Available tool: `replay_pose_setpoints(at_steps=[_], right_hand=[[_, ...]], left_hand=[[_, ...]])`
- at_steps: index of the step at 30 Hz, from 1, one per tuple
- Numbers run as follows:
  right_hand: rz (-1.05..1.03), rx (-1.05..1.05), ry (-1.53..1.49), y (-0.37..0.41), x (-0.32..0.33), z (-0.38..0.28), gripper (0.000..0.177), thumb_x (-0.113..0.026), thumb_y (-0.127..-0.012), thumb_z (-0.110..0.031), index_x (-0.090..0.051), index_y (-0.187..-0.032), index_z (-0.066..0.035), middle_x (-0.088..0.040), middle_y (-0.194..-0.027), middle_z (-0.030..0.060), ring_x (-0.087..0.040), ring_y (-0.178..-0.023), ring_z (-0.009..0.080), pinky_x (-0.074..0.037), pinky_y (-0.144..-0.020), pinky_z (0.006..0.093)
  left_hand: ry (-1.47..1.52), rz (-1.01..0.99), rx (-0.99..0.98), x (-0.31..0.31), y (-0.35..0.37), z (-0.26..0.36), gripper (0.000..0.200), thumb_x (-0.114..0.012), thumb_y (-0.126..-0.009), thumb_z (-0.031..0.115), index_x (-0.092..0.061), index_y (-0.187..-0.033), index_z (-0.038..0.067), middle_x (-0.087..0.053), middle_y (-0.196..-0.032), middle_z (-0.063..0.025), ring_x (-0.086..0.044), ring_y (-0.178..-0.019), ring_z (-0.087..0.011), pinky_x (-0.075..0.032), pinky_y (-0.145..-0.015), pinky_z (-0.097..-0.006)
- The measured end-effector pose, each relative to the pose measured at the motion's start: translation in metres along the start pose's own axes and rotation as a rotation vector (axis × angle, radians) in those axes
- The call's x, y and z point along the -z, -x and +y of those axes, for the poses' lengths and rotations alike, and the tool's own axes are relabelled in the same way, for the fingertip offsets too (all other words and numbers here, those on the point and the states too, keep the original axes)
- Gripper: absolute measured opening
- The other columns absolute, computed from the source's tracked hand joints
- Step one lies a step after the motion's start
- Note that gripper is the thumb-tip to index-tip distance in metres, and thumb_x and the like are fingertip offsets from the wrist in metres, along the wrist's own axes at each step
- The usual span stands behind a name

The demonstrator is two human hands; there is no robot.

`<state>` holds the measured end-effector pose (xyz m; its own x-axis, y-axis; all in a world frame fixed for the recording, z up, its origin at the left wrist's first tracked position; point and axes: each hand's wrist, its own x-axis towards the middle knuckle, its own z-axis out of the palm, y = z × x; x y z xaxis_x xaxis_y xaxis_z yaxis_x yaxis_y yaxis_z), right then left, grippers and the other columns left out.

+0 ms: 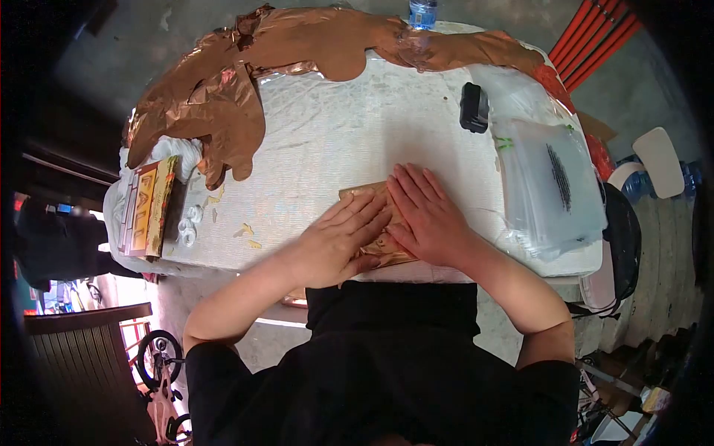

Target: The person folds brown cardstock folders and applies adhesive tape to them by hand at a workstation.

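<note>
My left hand [343, 236] lies flat, fingers stretched out, on a flat piece with a shiny gold-copper surface [388, 253] near the front edge of the table. Against it, my right hand [430, 219] also rests flat on the same piece, fingers extended and the thumb pointing toward the left hand. Both hands cover most of the piece, so its exact kind cannot be made out. A strip of its far edge shows beyond my left fingertips.
Copper-coloured foil [297, 46] spreads along the table's [320, 134] far and left sides. At left are patterned boxes [146, 208] and small white rolls [189, 227]. Clear plastic bags [547, 186] and a black object [474, 108] lie right. A bottle [422, 15] stands at the back.
</note>
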<state>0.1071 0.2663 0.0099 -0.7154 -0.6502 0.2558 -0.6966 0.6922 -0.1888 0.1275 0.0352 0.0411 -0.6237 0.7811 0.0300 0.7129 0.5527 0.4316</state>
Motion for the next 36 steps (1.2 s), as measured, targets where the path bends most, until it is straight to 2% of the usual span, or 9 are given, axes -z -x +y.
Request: replay_pose_setpoints(at_steps=[5,11,14,18,20,27,33,35,36], right_hand=[[0.005,0.016,-0.036,0.001,-0.002,0.001,0.075,-0.054,-0.09,-0.044,-0.033,-0.142,0.005,-0.033,-0.148,0.0239,-0.027,-0.141,0.0364,-0.016,-0.118,0.0469],[-0.019,0.011,-0.051,0.002,-0.004,0.003,0.084,-0.056,-0.088,-0.051,-0.029,-0.144,0.005,-0.029,-0.15,0.024,-0.024,-0.142,0.0365,-0.014,-0.118,0.047],[-0.001,0.024,-0.043,0.001,-0.007,0.004,0.084,-0.054,-0.088,-0.053,-0.029,-0.144,0.005,-0.03,-0.15,0.0244,-0.025,-0.142,0.0368,-0.014,-0.118,0.0469],[-0.004,0.038,-0.006,0.0,-0.006,0.005,0.083,-0.053,-0.089,-0.053,-0.029,-0.144,0.005,-0.031,-0.149,0.0248,-0.026,-0.141,0.0369,-0.014,-0.118,0.0468],[0.008,0.038,-0.026,0.001,-0.008,0.005,0.082,-0.053,-0.089,-0.053,-0.03,-0.143,0.005,-0.031,-0.149,0.0249,-0.026,-0.141,0.0369,-0.015,-0.118,0.0466],[0.008,0.04,-0.032,-0.001,-0.008,0.007,0.082,-0.053,-0.089,-0.053,-0.03,-0.144,0.003,-0.03,-0.149,0.0244,-0.026,-0.141,0.0364,-0.016,-0.118,0.0458],[-0.047,0.112,-0.05,0.006,-0.002,0.009,0.082,-0.051,-0.091,-0.054,-0.028,-0.145,0.003,-0.027,-0.151,0.0233,-0.024,-0.142,0.0349,-0.015,-0.118,0.045],[-0.072,0.121,-0.061,0.009,0.002,0.004,0.081,-0.05,-0.091,-0.054,-0.028,-0.145,0.003,-0.027,-0.151,0.0229,-0.023,-0.143,0.0347,-0.015,-0.118,0.0446],[-0.073,0.126,-0.06,0.01,0.001,0.003,0.081,-0.05,-0.091,-0.054,-0.028,-0.145,0.003,-0.027,-0.151,0.0229,-0.023,-0.143,0.0347,-0.015,-0.118,0.0446]], left_hand=[[-0.043,-0.027,-0.012,0.004,0.029,0.013,0.07,-0.063,-0.086,0.032,-0.038,-0.142,-0.002,-0.029,-0.152,-0.0202,-0.023,-0.144,-0.0337,-0.018,-0.117,-0.045],[-0.028,-0.058,0.06,0.016,0.059,0.011,0.07,-0.063,-0.086,0.039,-0.04,-0.142,0.003,-0.038,-0.147,-0.0178,-0.028,-0.142,-0.0302,-0.021,-0.116,-0.0446],[-0.035,0.175,0.045,0.012,0.054,-0.002,0.08,-0.071,-0.08,0.04,-0.039,-0.143,0.002,-0.035,-0.15,-0.0176,-0.03,-0.141,-0.0317,-0.024,-0.115,-0.0466],[-0.143,0.198,0.019,0.017,0.023,-0.005,0.088,-0.073,-0.077,0.045,-0.036,-0.143,0.0,-0.034,-0.15,-0.0191,-0.03,-0.141,-0.033,-0.026,-0.114,-0.0469],[-0.084,0.09,-0.002,0.007,0.017,-0.018,0.096,-0.073,-0.074,0.052,-0.034,-0.144,-0.002,-0.033,-0.15,-0.0207,-0.028,-0.142,-0.0335,-0.024,-0.115,-0.0463],[-0.075,0.03,-0.019,0.012,0.03,-0.014,0.103,-0.074,-0.07,0.056,-0.032,-0.145,-0.002,-0.03,-0.152,-0.0209,-0.027,-0.142,-0.0336,-0.022,-0.115,-0.0473],[-0.153,0.108,0.022,0.001,0.034,0.011,0.092,-0.075,-0.072,0.045,-0.038,-0.142,-0.001,-0.038,-0.147,-0.0201,-0.034,-0.139,-0.0329,-0.021,-0.116,-0.0471],[-0.216,0.204,0.01,-0.001,0.034,0.019,0.069,-0.072,-0.076,0.032,-0.05,-0.133,0.0,-0.051,-0.136,-0.0188,-0.046,-0.13,-0.0324,-0.032,-0.111,-0.0451],[-0.216,0.208,0.014,-0.006,0.034,0.015,0.069,-0.072,-0.076,0.032,-0.05,-0.133,0.0,-0.051,-0.136,-0.0188,-0.046,-0.13,-0.0324,-0.032,-0.111,-0.0451]])
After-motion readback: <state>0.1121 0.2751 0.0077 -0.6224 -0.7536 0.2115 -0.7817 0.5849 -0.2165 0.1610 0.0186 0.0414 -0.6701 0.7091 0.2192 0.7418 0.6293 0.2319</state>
